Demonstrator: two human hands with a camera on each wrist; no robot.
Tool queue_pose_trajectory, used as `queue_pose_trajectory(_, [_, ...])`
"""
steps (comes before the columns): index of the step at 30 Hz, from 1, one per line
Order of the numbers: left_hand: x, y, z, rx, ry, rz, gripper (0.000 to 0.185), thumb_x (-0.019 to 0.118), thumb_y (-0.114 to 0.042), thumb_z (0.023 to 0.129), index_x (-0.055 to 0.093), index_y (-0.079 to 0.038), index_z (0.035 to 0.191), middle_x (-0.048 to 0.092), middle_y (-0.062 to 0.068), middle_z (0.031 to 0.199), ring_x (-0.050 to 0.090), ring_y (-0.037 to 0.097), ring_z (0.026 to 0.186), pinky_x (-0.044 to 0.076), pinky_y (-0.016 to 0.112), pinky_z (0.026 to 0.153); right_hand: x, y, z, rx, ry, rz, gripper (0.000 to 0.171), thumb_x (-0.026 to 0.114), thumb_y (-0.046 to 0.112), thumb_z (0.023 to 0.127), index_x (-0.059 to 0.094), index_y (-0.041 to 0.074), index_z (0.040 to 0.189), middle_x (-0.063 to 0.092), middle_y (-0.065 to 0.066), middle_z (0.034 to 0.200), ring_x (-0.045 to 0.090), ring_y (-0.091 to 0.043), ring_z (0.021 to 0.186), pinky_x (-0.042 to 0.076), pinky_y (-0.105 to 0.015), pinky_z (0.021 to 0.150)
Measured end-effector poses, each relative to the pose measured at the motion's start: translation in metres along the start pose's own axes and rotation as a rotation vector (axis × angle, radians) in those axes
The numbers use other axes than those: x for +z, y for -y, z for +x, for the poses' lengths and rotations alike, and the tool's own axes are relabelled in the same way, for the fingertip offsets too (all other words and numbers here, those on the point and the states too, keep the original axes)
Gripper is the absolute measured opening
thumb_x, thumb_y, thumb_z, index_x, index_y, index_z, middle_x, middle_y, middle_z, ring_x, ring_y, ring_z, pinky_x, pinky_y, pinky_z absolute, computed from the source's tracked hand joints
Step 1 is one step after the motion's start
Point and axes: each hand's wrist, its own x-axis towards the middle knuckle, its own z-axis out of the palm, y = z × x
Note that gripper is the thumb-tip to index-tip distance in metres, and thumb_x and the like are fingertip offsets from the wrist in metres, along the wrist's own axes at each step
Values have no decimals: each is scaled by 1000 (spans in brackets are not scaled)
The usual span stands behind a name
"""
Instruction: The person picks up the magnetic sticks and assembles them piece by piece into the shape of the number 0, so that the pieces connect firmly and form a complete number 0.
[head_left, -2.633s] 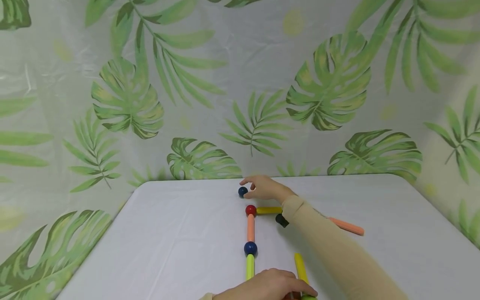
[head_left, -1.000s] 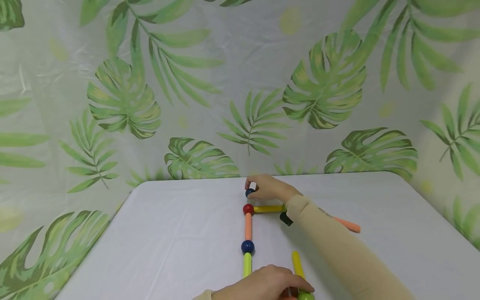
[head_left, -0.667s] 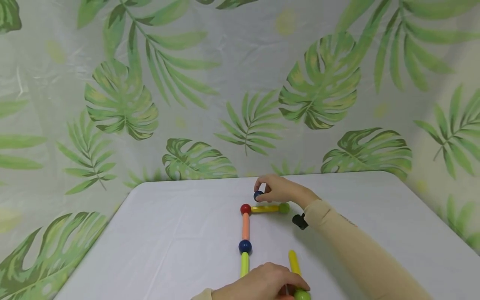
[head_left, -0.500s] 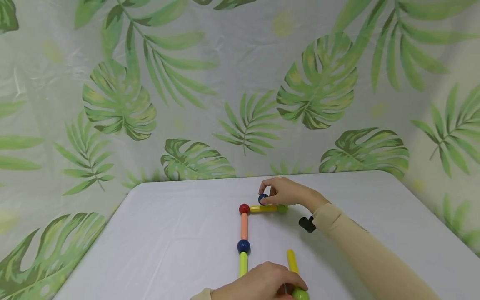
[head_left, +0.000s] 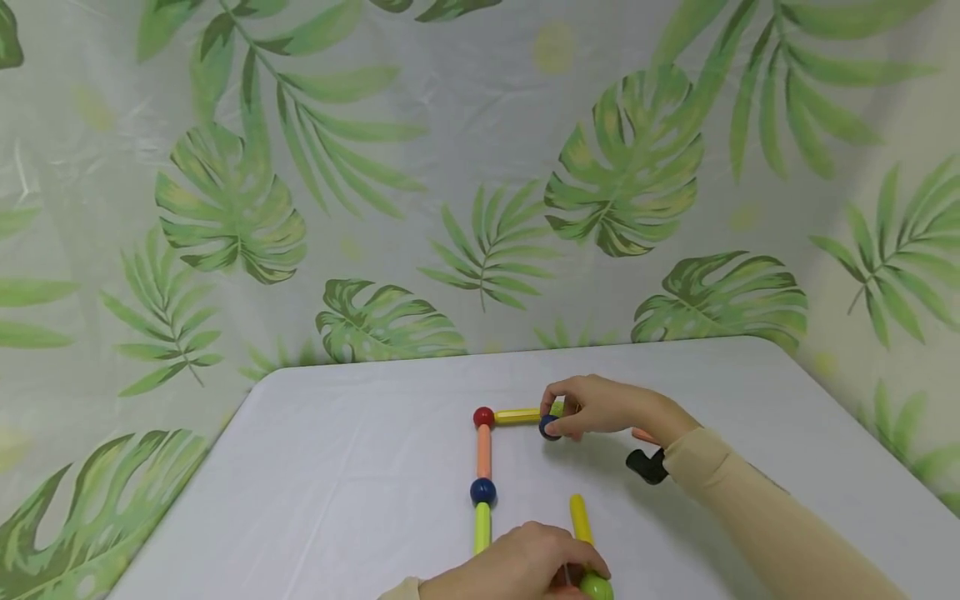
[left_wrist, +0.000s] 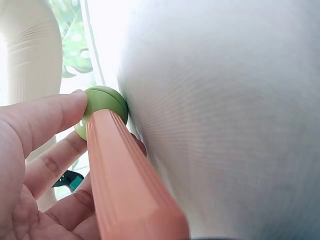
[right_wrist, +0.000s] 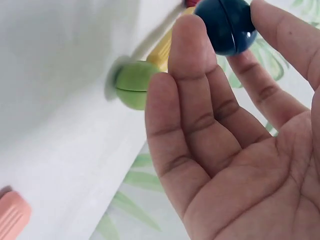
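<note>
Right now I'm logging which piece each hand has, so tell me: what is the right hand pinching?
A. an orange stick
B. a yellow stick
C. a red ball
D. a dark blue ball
D: the right hand pinches a dark blue ball between its fingers, close to the green ball on the yellow stick's end.

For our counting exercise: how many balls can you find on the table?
5: red ball at the far corner, blue ball below it, dark blue ball in the right hand, green ball beside it, green ball under the left hand. Hands may hide more.
</note>
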Motion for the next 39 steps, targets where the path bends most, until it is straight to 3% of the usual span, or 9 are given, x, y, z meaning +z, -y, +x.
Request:
queue_pose_trajectory(5, [0,-1,1,1,-6,7,28,75,-18,102,76,-17,131,78,-10,98,59,-13,79,51,5,78,8,-4,-9,34,43,75,18,75,32,102,69,20,115,75,-7,85,67,-26,81,48,-34,76])
queue_pose_trajectory(13, [1,-1,0,21,-36,39,27,77,-17,100,78,-16,127,79,-11,95,59,-15,77,50,5,75,16,-10,-20,-16,96,142,16,74,27,102,70,15,113,66,-3,72,58,-17,71,47,-29,70])
queue_pose_trajectory(20, [1,-1,-1,6,-52,27,26,79,-17,99,79,-16,125,78,-12,94,58,-16,76,49,5,74,22,-16,-25,13,134,208,14,74,26,102,70,15,110,65,-4,72,58,-16,70,49,-30,71])
queue_pose_trajectory(39, [-1,-7,0,-10,-49,8,27,78,-18,100,79,-16,126,78,-12,92,58,-15,74,50,6,73,35,-28,-31,59,167,302,13,74,27,103,72,17,111,73,-5,85,67,-18,74,55,-32,72])
